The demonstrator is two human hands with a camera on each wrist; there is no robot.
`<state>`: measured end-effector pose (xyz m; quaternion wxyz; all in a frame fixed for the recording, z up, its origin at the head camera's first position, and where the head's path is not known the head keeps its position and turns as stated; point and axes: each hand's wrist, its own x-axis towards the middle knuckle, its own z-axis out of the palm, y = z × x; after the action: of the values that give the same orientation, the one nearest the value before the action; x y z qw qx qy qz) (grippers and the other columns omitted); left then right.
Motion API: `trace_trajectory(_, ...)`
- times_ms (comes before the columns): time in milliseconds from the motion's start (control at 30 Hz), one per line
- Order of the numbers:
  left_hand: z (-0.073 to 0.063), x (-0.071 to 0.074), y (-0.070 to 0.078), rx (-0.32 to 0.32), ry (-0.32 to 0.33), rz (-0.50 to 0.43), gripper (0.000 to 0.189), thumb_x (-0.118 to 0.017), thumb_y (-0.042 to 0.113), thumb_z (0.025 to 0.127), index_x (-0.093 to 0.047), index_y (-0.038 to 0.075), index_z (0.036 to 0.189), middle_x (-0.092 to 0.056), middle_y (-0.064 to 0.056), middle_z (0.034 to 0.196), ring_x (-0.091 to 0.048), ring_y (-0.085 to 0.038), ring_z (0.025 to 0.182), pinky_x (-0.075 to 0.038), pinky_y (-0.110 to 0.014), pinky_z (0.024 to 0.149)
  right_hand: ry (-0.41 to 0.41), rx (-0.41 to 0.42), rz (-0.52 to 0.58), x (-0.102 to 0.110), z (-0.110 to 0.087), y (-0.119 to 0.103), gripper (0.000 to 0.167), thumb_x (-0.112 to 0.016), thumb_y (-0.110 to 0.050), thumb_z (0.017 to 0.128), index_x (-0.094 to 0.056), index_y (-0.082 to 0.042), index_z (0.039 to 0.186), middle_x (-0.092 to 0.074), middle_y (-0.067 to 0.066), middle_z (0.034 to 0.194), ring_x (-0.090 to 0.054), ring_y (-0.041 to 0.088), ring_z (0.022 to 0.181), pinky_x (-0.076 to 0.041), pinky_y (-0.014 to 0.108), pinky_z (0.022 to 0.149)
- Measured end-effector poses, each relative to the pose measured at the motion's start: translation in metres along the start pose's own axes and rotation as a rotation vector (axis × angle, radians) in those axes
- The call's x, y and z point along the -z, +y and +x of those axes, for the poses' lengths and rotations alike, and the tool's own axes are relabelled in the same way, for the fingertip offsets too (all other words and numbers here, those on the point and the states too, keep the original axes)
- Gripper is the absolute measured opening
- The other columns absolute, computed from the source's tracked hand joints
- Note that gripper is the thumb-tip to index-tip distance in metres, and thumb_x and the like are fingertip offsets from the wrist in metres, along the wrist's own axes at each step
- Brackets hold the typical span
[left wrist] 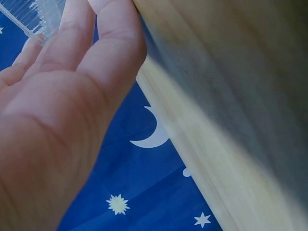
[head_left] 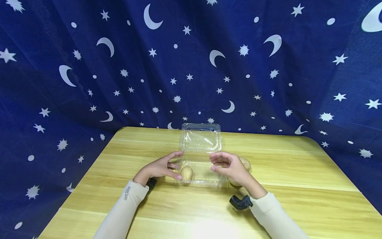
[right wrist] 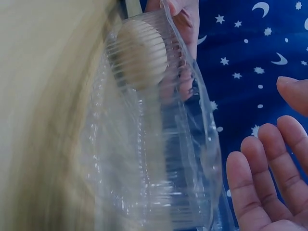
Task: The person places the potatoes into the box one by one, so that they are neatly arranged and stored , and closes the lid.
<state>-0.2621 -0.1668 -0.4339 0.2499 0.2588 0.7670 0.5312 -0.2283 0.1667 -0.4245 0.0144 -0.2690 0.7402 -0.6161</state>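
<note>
Box [head_left: 206, 169] of clear plastic sits on the wooden table [head_left: 167, 215], its lid [head_left: 200, 137] folded back toward the curtain [head_left: 194, 43]. 1 potato [head_left: 187, 174] lies inside, at the left end near the front wall; the right wrist view shows it through the ribbed plastic.

Left hand [head_left: 158, 167] is at the left end of the box, thumb toward the front and fingers toward the back — thumb and fingers stand apart, with fingertips at the plastic. Whether they bear any of its weight cannot be told.

Right hand [head_left: 231, 166] is at the right part of the box, fingers lightly bent in the head view and holding nothing. Its thumb and fingers are apart; the right wrist view shows a gap between fingertips and plastic.

2 more potatoes lie on the table to the right of the box, both partly hidden by the right hand and wrist: the far potato [head_left: 245, 163] and the near potato [head_left: 234, 182].

Both sleeves are pale — the left sleeve [head_left: 117, 212] bears dark lettering. The curtain is blue, printed with white moons and stars.
</note>
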Motion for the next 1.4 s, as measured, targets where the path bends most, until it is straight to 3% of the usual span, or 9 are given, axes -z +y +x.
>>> trace_trajectory(200,0.001,0.001,0.000,0.002,-0.007,-0.004,0.105,-0.087,0.013,0.093,-0.018,0.003,0.172,-0.020,-0.025,0.176,-0.050,-0.049,0.145,-0.051,-0.054,0.111,0.007,0.007,-0.012,0.005,-0.002,0.000,0.034,-0.073,0.011,0.095,-0.063,0.021,0.126,-0.061,0.047,0.125,-0.070,0.008,0.107,-0.059,0.028,0.098)
trace_trajectory(767,0.002,0.002,-0.001,0.005,-0.011,-0.017,0.106,-0.087,0.011,0.093,-0.017,0.002,0.172,-0.018,-0.026,0.176,-0.048,-0.051,0.146,-0.052,-0.055,0.111,-0.011,-0.028,-0.053,0.023,-0.003,-0.006,0.038,-0.075,0.009,0.095,-0.063,0.020,0.130,-0.065,0.039,0.128,-0.069,0.006,0.110,-0.058,0.033,0.102)
trace_trajectory(1000,0.002,0.000,-0.002,0.014,-0.008,-0.020,0.106,-0.087,0.011,0.093,-0.017,0.003,0.172,-0.019,-0.025,0.176,-0.048,-0.050,0.146,-0.051,-0.056,0.112,0.014,-0.032,-0.054,0.031,-0.004,-0.006,0.036,-0.074,0.010,0.096,-0.063,0.020,0.129,-0.062,0.044,0.128,-0.070,0.005,0.108,-0.059,0.024,0.095)
trace_trajectory(1067,0.002,0.000,-0.002,0.015,-0.008,-0.020,0.106,-0.087,0.011,0.093,-0.017,0.003,0.172,-0.019,-0.025,0.176,-0.049,-0.050,0.145,-0.051,-0.055,0.112,0.031,-0.032,-0.063,0.034,-0.005,-0.005,0.035,-0.074,0.010,0.096,-0.064,0.019,0.129,-0.066,0.038,0.127,-0.070,0.004,0.108,-0.058,0.022,0.095)
trace_trajectory(1267,0.002,-0.001,-0.003,0.016,-0.010,-0.023,0.105,-0.087,0.011,0.093,-0.017,0.003,0.172,-0.019,-0.025,0.176,-0.049,-0.049,0.146,-0.051,-0.054,0.111,0.053,-0.027,-0.091,0.044,-0.007,-0.004,0.034,-0.074,0.009,0.096,-0.064,0.019,0.128,-0.075,0.003,0.122,-0.071,0.006,0.109,-0.057,0.020,0.095)
trace_trajectory(1400,0.002,-0.001,-0.002,0.021,-0.010,-0.025,0.106,-0.087,0.011,0.093,-0.017,0.004,0.172,-0.019,-0.025,0.176,-0.048,-0.049,0.146,-0.051,-0.055,0.112,0.071,-0.031,-0.103,0.051,-0.008,-0.005,0.035,-0.073,0.010,0.096,-0.064,0.018,0.128,-0.073,0.022,0.125,-0.070,0.007,0.109,-0.057,0.019,0.095)
